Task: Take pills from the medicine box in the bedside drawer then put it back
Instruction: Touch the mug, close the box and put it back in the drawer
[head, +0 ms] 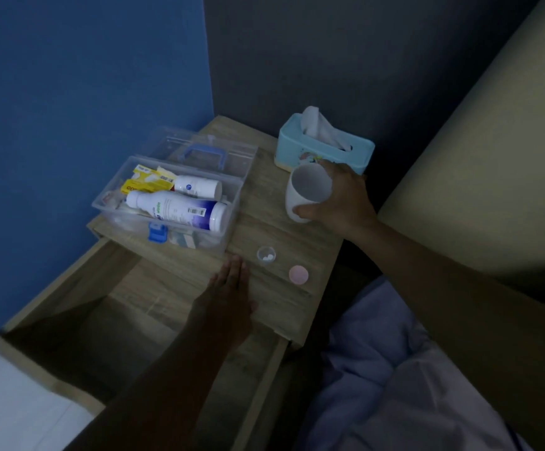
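Observation:
A clear plastic medicine box (232, 203) sits open on the wooden bedside table (264, 190), lid with blue handle (204, 156) laid back. Inside lie a large white bottle (176, 209), a smaller white bottle (198, 187) and yellow packets (144, 180). A small clear cap (266, 255) holding white pills stands near the table's front edge, with a pink round lid (298, 274) beside it. My left hand (228, 294) rests flat, fingers together, just short of the cap. My right hand (339, 196) grips a white cup (306, 192), tilted toward me.
The drawer (108, 320) below the table top is pulled out and looks dark inside. A light blue tissue box (323, 148) stands at the back right behind the cup. Blue bedding (394, 369) lies at the lower right, and a blue wall is to the left.

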Action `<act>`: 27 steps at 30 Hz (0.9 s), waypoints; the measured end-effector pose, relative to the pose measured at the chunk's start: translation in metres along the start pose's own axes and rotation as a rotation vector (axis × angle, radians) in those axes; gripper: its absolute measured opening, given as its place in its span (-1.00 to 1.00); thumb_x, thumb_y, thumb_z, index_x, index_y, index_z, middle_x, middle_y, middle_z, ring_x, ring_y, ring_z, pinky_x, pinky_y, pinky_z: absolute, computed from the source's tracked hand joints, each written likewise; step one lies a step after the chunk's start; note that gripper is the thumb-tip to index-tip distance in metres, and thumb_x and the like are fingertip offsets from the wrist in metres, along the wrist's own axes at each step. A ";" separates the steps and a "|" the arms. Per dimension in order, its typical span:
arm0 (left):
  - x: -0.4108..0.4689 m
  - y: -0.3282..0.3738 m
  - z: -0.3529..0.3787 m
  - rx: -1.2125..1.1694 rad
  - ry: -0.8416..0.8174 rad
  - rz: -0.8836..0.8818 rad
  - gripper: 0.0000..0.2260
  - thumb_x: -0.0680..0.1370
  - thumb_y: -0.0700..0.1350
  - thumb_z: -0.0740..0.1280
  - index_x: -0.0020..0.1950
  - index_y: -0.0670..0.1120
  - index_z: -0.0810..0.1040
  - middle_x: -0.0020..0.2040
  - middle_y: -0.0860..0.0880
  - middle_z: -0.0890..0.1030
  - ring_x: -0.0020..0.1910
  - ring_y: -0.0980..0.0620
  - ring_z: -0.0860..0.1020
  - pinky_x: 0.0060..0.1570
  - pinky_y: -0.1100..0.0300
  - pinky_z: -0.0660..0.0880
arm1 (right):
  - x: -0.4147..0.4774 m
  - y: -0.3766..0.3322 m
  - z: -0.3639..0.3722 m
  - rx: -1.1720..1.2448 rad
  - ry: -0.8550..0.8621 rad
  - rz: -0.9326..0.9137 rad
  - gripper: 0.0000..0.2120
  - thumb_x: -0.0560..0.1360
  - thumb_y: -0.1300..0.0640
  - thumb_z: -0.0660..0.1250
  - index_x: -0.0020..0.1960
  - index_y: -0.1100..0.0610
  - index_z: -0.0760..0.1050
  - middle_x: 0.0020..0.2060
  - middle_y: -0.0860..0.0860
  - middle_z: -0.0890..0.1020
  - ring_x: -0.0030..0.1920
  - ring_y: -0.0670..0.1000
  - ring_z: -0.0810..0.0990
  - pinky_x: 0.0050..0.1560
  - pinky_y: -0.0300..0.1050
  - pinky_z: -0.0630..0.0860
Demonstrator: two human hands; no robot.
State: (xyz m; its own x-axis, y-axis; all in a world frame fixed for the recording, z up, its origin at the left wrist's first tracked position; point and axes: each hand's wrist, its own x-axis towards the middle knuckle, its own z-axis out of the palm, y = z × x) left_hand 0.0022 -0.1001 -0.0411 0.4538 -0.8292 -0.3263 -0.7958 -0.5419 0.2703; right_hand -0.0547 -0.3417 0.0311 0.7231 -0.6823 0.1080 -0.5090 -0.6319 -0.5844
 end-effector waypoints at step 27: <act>-0.004 -0.009 -0.007 -0.079 -0.022 0.038 -0.30 0.61 -0.01 0.23 0.60 -0.16 -0.11 0.62 -0.15 -0.09 0.59 -0.12 -0.06 0.54 -0.04 0.02 | -0.027 -0.025 -0.009 -0.084 -0.291 0.077 0.23 0.22 -0.23 0.64 0.63 0.04 -0.04 0.54 0.09 0.22 0.53 0.11 0.25 0.40 -0.03 0.31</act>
State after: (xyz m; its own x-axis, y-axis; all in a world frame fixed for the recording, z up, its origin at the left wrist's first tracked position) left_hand 0.0103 -0.0927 -0.0362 0.4144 -0.8466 -0.3341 -0.7776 -0.5201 0.3534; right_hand -0.0655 -0.3110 0.0504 0.7779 -0.6032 -0.1762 -0.5957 -0.6187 -0.5122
